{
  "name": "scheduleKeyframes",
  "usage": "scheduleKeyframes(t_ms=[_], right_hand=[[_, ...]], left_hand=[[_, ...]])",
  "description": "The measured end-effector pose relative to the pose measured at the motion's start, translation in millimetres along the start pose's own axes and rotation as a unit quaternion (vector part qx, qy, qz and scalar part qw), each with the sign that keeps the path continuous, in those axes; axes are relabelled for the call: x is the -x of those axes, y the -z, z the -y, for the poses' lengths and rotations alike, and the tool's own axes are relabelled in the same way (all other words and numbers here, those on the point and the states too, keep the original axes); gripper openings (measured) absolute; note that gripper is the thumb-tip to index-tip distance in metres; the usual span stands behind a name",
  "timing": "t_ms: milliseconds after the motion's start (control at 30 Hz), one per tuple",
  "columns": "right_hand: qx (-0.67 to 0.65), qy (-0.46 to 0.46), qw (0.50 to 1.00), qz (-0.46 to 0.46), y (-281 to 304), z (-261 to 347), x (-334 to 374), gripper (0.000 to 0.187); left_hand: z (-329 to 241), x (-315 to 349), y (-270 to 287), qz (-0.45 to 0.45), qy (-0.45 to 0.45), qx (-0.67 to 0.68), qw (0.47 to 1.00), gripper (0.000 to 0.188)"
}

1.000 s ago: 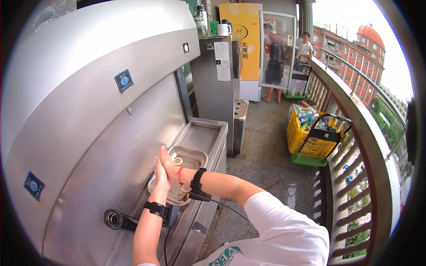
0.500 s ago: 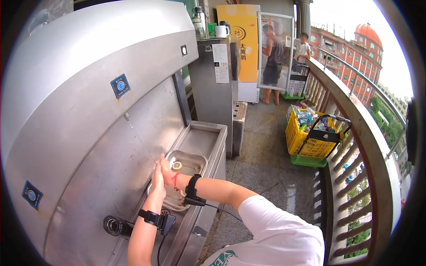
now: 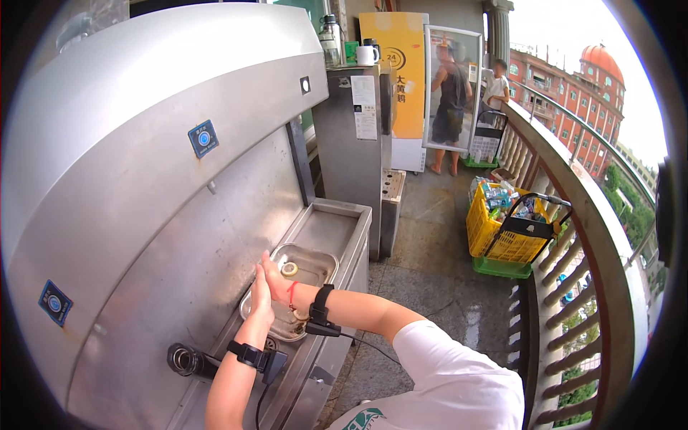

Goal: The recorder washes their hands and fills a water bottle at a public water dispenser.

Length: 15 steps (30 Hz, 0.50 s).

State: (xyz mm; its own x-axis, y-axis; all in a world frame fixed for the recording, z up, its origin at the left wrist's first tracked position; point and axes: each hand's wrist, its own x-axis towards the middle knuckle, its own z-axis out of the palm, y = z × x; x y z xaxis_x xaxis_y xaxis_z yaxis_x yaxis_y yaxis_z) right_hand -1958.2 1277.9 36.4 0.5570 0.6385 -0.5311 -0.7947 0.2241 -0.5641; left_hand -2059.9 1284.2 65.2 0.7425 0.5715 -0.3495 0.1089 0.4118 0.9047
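My left hand (image 3: 263, 299) and my right hand (image 3: 274, 278) are pressed palm to palm, fingers stretched out, with nothing seen between them. They are above the left edge of a shallow metal tray (image 3: 326, 258) in the steel sink. A lemon slice (image 3: 289, 269) lies in the tray, and a second pale slice (image 3: 301, 314) with dark bits lies nearer me, partly behind my right wrist. A small spout (image 3: 211, 188) juts from the steel back panel beyond my hands; no stream shows from it. Left of my left forearm is a dark open-mouthed bottle (image 3: 185, 360).
Two blue push-button panels (image 3: 203, 138) (image 3: 55, 304) sit on the steel hood. A white mug (image 3: 366, 55) stands on a steel cabinet (image 3: 337, 129). To the right, a yellow crate (image 3: 494, 233) of bottles rests on a cart by the railing. Two people stand near an open-doored fridge (image 3: 401, 79).
The thin stream of water from the spout is no longer visible. My hands stay pressed together. The whole view has shifted slightly.
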Motion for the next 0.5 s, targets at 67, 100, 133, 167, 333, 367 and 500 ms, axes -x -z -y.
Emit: scheduleKeyframes(t_ms=[67, 100, 133, 167, 333, 367, 500], right_hand=[[0.012, -0.016, 1.000, 0.023, -0.9, -1.9, -7.3, 0.071], [0.016, -0.018, 0.999, 0.025, -4.9, -9.5, -10.4, 0.071], [0.042, 0.007, 0.998, 0.045, -11.5, -22.4, -12.6, 0.073], [0.074, 0.021, 0.994, 0.072, -25.7, -47.2, -8.5, 0.076], [0.068, 0.138, 0.988, 0.032, 142.3, 52.2, -124.1, 0.069], [0.133, 0.061, 0.988, 0.042, 18.9, -28.5, -55.2, 0.063], [0.039, -0.006, 0.995, 0.088, -31.3, -64.6, 5.2, 0.043]], left_hand=[[13.9, 9.2, -6.1, 0.094, -0.135, -0.125, 0.978, 0.079], [10.7, -0.6, 4.0, 0.076, -0.094, -0.151, 0.981, 0.082], [6.3, -4.9, 4.7, 0.039, -0.086, -0.131, 0.987, 0.081], [1.0, -14.9, 31.2, 0.022, -0.058, -0.085, 0.994, 0.080], [19.9, 19.4, -94.1, 0.135, -0.115, -0.155, 0.972, 0.072], [18.8, 8.2, 0.0, 0.039, -0.215, -0.155, 0.963, 0.070], [3.3, -21.1, 43.6, -0.016, -0.099, -0.057, 0.993, 0.070]])
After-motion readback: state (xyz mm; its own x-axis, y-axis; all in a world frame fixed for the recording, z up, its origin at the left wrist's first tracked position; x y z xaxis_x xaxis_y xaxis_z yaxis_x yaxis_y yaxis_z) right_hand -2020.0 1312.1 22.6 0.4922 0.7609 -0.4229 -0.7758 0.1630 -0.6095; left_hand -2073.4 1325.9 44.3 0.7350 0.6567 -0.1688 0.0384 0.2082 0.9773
